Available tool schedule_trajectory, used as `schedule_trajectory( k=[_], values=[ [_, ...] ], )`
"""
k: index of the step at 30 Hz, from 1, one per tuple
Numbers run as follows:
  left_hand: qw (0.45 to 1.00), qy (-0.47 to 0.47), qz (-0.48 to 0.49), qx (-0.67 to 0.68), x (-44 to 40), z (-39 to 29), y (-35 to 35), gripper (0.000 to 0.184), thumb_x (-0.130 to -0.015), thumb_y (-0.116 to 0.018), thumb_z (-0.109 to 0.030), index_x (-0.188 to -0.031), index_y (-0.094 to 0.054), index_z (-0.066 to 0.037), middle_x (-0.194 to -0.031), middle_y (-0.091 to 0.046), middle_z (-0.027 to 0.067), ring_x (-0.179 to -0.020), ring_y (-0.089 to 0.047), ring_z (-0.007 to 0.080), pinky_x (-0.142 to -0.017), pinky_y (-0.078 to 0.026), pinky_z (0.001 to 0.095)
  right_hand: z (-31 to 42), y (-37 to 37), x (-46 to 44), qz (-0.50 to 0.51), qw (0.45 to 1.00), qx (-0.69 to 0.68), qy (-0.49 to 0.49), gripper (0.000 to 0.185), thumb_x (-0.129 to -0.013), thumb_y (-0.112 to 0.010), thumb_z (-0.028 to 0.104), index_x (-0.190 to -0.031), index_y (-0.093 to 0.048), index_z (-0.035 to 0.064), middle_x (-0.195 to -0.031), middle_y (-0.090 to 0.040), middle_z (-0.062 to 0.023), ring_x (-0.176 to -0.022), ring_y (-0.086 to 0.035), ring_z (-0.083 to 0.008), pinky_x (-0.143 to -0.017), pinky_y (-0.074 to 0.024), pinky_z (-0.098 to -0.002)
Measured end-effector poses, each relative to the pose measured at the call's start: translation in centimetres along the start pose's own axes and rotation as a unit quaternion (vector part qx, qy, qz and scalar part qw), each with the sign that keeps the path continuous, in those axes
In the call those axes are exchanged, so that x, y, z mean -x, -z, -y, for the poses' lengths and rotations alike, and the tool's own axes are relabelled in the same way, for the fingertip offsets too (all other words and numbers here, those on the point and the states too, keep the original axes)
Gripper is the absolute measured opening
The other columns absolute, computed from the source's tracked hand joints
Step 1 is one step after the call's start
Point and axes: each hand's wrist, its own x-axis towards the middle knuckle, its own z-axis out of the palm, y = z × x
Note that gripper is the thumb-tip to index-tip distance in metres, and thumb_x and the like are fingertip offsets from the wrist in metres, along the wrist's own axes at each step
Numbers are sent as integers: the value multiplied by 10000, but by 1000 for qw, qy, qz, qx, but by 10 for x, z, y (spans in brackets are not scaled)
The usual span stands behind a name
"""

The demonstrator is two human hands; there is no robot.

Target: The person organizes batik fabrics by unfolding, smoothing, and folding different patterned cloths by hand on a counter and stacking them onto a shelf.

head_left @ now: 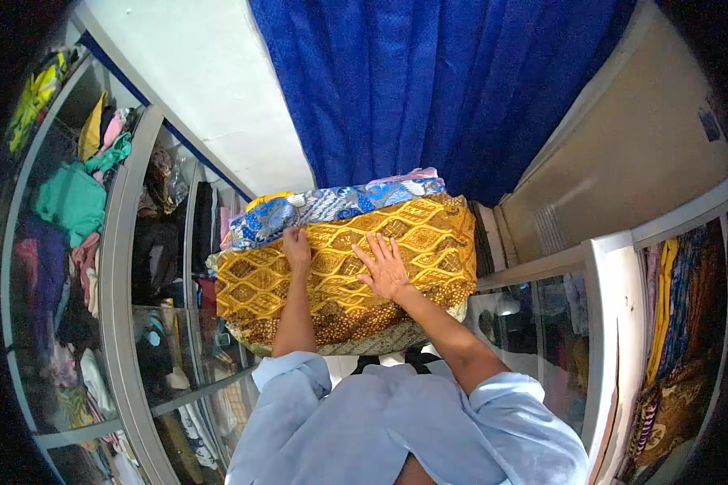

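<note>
Right hand [387, 271] flat on yellow cloth [340, 275], inside edges, between cabinets [120, 267]

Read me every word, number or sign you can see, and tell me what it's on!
There are no words, labels, brands or numbers I can read.
Gold-and-brown patterned cloth: only a pattern shows.
Small dark patch on the flat beige panel: too blurred to tell if it has writing.

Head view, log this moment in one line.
left hand: curled at gold cloth | right hand: spread on gold cloth | blue patterned cloth: just beyond
</note>
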Motion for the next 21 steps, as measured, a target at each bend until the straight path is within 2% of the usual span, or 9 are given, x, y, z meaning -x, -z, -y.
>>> schedule_trajectory(
  k=[1,3,5,8,9,11,15,18,21],
  values=[
    [996,83,26,33,-5,8,-3,427,-847,-556,-280,-1127,-461,27,-986,-538,184,-859,-529,287,-763,-415,405,0,4,1,11,1000,3,-6,667,-864,-416,509,-1420,-154,249,-1459,-117,-179,-1344,-127,-339,-1059,-85,-538],
    [998,47,36,-6,-7,15,-4,462,-841,-554,-310,-1141,-450,26,-1029,-516,199,-904,-515,299,-778,-408,425,-2,4,5,-51,998,-22,-30,618,-868,-464,414,-1401,-218,220,-1416,-210,-201,-1311,-201,-356,-1047,-124,-555],
    [998,37,28,-44,14,-28,11,552,-822,-564,-360,-1186,-410,26,-1097,-473,225,-964,-485,339,-797,-390,471,-15,10,8,-131,981,-17,-144,586,-850,-509,326,-1368,-273,185,-1353,-289,-209,-1269,-262,-359,-1033,-164,-549],
    [969,-124,28,-212,32,-10,-3,597,-821,-557,-388,-1228,-380,10,-1197,-421,238,-1058,-440,377,-865,-344,525,-58,9,15,-316,908,-56,-270,593,-794,-590,258,-1305,-341,88,-1307,-336,-219,-1267,-263,-348,-990,-221,-554],
    [946,-202,-49,-250,43,6,-19,601,-820,-551,-407,-1253,-379,-27,-1289,-353,252,-1178,-349,422,-950,-261,576,-66,17,17,-271,895,-58,-351,573,-784,-602,250,-1284,-373,89,-1269,-383,-207,-1227,-320,-339,-970,-262,-533],
    [930,-232,15,-286,72,-20,-26,612,-827,-531,-427,-1282,-365,-51,-1350,-280,249,-1249,-245,434,-984,-190,602,-77,47,21,-176,844,-61,-503,536,-763,-625,235,-1243,-436,90,-1193,-478,-184,-1147,-436,-321,-929,-344,-492],
    [907,-223,226,-278,109,-50,-52,661,-842,-486,-464,-1350,-303,-83,-1422,-161,243,-1315,-96,446,-1014,-98,622,-128,27,27,-121,856,-156,-478,500,-723,-678,337,-1117,-563,52,-936,-647,-166,-904,-609,-318,-754,-473,-394],
    [919,-203,203,-272,128,-65,-60,697,-852,-468,-470,-1385,-239,-84,-1428,-150,241,-1324,-65,436,-1015,-48,629,-137,46,32,-20,879,-207,-428,522,-721,-661,364,-1113,-558,34,-980,-626,-193,-946,-584,-344,-790,-462,-396],
    [918,-218,234,-235,141,-83,-62,731,-849,-482,-462,-1402,-187,-87,-1443,-102,234,-1325,-46,435,-1028,-33,609,-119,68,30,-23,882,-234,-408,481,-756,-622,337,-1083,-520,1,-965,-605,-246,-955,-565,-392,-826,-447,-420]
  ],
)
